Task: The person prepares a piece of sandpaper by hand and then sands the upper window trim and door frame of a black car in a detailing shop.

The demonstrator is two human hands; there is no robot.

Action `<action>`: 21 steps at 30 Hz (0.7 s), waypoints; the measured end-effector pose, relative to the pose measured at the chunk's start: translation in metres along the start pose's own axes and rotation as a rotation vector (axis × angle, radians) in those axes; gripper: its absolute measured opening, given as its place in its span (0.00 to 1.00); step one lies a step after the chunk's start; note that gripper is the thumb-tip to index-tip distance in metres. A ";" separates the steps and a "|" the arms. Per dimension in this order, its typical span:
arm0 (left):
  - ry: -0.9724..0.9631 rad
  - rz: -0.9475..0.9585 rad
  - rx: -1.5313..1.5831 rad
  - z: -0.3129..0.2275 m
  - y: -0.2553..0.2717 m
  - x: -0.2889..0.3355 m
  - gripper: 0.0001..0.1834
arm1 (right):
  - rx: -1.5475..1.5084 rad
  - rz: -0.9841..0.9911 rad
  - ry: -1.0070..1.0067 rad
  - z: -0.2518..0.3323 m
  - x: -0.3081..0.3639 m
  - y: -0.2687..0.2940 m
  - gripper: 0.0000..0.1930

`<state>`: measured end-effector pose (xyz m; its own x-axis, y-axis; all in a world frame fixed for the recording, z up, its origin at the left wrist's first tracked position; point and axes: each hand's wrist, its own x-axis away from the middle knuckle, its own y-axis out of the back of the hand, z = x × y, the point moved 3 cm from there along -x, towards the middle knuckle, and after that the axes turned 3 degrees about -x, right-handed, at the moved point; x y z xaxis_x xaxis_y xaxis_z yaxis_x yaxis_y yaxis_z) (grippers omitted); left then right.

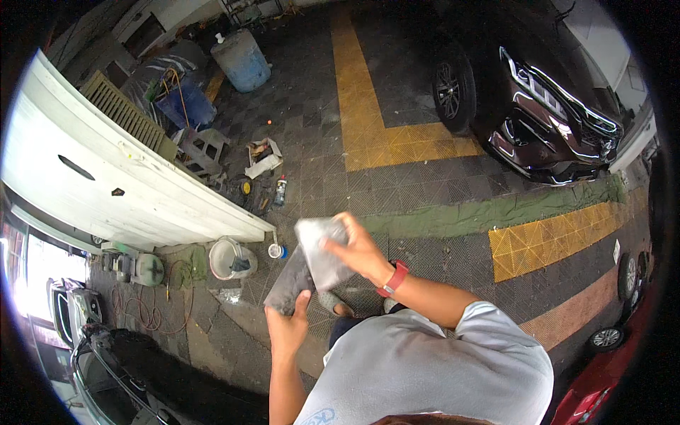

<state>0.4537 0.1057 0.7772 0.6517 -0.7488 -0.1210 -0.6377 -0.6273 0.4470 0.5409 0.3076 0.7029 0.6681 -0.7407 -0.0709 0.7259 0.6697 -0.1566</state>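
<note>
My left hand (288,329) grips the lower end of a dark grey flat piece (289,280), its thumb pressed on the face. Above and to the right, my right hand (358,253) has its fingers closed around a pale grey, sheet-like piece (317,244). The pale piece overlaps the dark one's right side. Blur on the pale piece and the right fingers hides what exactly it is. A red band (394,278) circles my right wrist.
Left of my hands stand a white bucket (230,258) and a small tub (278,251) beside a long white panel (142,180). Beyond are a spray can (280,191), an open carton (263,157) and a blue drum (241,62). Dark car (545,99) at far right; compressor (147,269) at left.
</note>
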 end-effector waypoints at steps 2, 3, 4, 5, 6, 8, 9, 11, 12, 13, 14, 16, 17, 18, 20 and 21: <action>0.016 -0.075 0.091 -0.004 -0.010 0.001 0.14 | -0.197 -0.064 -0.101 -0.006 -0.006 0.002 0.20; 0.024 -0.113 0.137 -0.003 -0.014 0.002 0.14 | -0.070 0.010 -0.091 -0.006 0.002 0.000 0.19; 0.012 -0.074 0.124 0.003 -0.019 0.000 0.14 | -0.147 0.109 -0.059 -0.003 0.013 -0.009 0.20; 0.058 0.010 0.112 0.006 -0.019 0.003 0.17 | 0.048 0.208 0.013 0.012 0.022 -0.013 0.22; 0.103 0.095 0.099 0.010 -0.016 0.006 0.19 | 0.072 0.272 0.004 0.017 0.028 -0.014 0.23; 0.168 0.283 0.102 0.022 -0.013 0.013 0.25 | 0.143 0.411 0.056 0.027 0.040 -0.015 0.24; 0.198 0.380 0.113 0.034 -0.011 0.021 0.29 | 0.184 0.496 0.110 0.034 0.047 -0.017 0.25; 0.263 0.583 0.122 0.039 -0.010 0.026 0.38 | 0.338 0.730 -0.018 0.062 0.055 -0.021 0.26; 0.452 0.509 0.118 0.032 -0.008 0.031 0.41 | 0.306 0.587 0.047 0.058 0.049 -0.018 0.27; 0.408 0.429 0.313 0.036 -0.008 0.030 0.42 | 0.274 0.438 0.112 0.048 0.044 -0.011 0.29; 0.359 0.361 0.516 0.050 -0.012 0.030 0.42 | 0.245 0.390 0.074 0.036 0.038 -0.003 0.30; 0.262 0.225 0.920 0.070 -0.022 0.022 0.44 | 0.186 0.286 0.005 -0.003 0.022 0.014 0.33; 0.269 0.226 0.964 0.064 -0.024 0.018 0.44 | 0.130 0.365 0.016 -0.012 0.033 0.006 0.33; 0.276 0.228 1.008 0.055 -0.027 0.014 0.45 | 0.077 0.444 0.029 -0.021 0.041 0.001 0.33; 0.307 0.154 0.717 0.041 -0.027 0.017 0.47 | -0.030 0.706 0.036 0.013 0.061 -0.011 0.33; 0.287 0.127 0.664 0.048 -0.025 0.015 0.47 | -0.120 0.841 -0.166 0.017 0.071 -0.007 0.32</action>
<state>0.4595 0.1001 0.7221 0.5802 -0.7958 0.1734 -0.7705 -0.6053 -0.1999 0.5863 0.2513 0.7154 0.9975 0.0215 -0.0666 -0.0357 0.9748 -0.2201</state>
